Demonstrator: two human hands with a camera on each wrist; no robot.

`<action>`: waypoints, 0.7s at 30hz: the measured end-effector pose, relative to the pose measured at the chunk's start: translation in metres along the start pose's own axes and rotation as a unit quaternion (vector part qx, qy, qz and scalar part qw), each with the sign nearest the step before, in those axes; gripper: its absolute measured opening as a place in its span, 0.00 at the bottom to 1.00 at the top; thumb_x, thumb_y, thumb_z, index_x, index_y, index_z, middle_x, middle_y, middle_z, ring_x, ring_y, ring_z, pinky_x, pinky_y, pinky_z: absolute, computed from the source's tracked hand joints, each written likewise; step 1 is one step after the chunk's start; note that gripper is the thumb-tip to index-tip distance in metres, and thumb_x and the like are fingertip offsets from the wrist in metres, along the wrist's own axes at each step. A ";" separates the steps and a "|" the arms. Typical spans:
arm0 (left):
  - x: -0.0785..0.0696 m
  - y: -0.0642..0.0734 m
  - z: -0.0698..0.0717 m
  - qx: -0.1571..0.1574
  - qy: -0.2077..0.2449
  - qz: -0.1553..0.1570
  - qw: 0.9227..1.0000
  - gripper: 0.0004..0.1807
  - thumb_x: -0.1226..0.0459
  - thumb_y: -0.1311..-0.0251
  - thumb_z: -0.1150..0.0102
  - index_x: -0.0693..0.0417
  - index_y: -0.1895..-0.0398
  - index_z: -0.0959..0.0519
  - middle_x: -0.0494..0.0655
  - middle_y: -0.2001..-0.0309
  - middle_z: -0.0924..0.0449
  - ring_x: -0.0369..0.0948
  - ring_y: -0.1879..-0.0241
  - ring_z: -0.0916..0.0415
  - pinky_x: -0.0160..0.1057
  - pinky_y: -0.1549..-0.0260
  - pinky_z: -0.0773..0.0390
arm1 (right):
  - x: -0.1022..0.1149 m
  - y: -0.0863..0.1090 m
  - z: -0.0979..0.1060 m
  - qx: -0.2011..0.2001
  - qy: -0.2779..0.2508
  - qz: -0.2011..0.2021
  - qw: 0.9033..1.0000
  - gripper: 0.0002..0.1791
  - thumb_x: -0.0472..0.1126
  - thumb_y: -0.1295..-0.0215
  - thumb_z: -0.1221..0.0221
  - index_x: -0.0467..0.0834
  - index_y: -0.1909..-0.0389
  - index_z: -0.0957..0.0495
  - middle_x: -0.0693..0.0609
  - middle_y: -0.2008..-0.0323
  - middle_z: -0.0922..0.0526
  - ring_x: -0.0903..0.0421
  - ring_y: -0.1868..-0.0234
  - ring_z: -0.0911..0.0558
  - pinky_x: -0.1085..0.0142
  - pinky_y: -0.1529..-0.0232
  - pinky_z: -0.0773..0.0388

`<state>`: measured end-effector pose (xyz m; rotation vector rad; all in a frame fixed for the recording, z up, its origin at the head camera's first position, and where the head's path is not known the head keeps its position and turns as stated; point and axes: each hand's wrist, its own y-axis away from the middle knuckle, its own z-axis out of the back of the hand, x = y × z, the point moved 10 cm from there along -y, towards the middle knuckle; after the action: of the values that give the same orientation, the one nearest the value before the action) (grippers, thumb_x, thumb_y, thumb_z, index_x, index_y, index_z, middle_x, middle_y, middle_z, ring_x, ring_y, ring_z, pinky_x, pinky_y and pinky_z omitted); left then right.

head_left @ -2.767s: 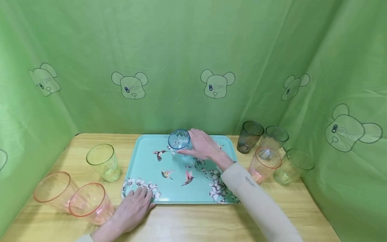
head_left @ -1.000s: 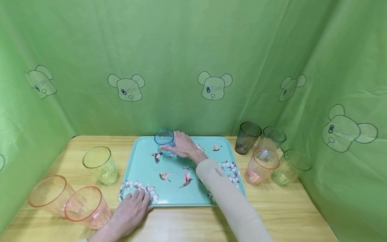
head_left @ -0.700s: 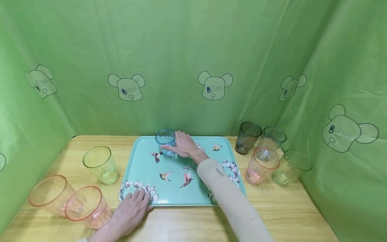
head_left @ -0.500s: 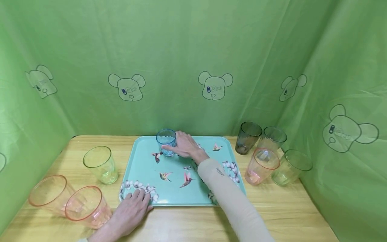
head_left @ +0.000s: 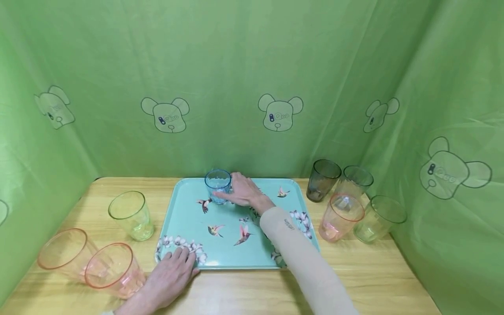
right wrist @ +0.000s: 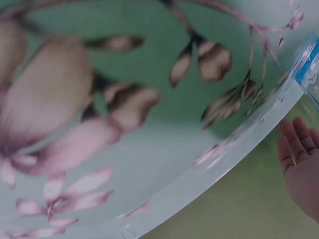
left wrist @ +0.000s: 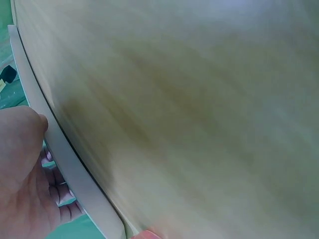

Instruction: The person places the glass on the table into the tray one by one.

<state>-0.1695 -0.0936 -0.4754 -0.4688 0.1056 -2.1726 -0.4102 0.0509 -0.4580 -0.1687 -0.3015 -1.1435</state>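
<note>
Right hand [head_left: 243, 190] curls round a clear blue cup [head_left: 215, 183]; left hand [head_left: 171, 273] pinches a flat mint tray [head_left: 183, 222]; clear pink cups [head_left: 115, 270] stand near left.

tray [head_left: 228, 257]: turq, bird/flwr ptn | cup [head_left: 215, 187]: blu | drape [head_left: 224, 87]: grn

A clear blue glass [head_left: 215, 183] is held upright by the right hand [head_left: 245, 191] at the far side of a turquoise tray [head_left: 226, 214] printed with birds and flowers; the tray's near left corner is gripped by the left hand [head_left: 173, 273].
</note>
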 end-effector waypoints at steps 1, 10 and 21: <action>0.000 0.000 0.000 -0.002 -0.001 0.000 1.000 0.18 0.46 0.28 0.44 0.50 0.61 0.29 0.41 0.69 0.38 0.37 0.69 0.42 0.34 0.72 0.38 | 0.000 0.001 0.001 0.002 0.003 -0.001 1.000 0.56 0.84 0.39 0.51 0.37 0.33 0.34 0.44 0.46 0.24 0.49 0.52 0.24 0.56 0.46 0.23; 0.000 0.001 0.002 -0.013 -0.006 -0.004 1.000 0.18 0.46 0.28 0.44 0.50 0.60 0.29 0.41 0.69 0.38 0.38 0.68 0.40 0.34 0.72 0.37 | -0.006 0.011 0.027 -0.012 0.030 -0.001 0.999 0.67 0.87 0.41 0.54 0.36 0.19 0.46 0.35 0.23 0.35 0.39 0.23 0.32 0.42 0.22 0.35; -0.001 0.001 0.002 -0.018 0.009 0.000 1.000 0.18 0.46 0.28 0.43 0.49 0.62 0.29 0.41 0.70 0.38 0.37 0.69 0.41 0.34 0.72 0.38 | 0.014 0.032 0.060 -0.042 0.068 0.034 0.996 0.66 0.86 0.40 0.52 0.37 0.19 0.46 0.35 0.22 0.36 0.40 0.22 0.33 0.42 0.23 0.35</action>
<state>-0.1679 -0.0933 -0.4736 -0.4685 0.1542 -2.1786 -0.3848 0.0688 -0.3957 -0.1727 -0.1256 -1.0954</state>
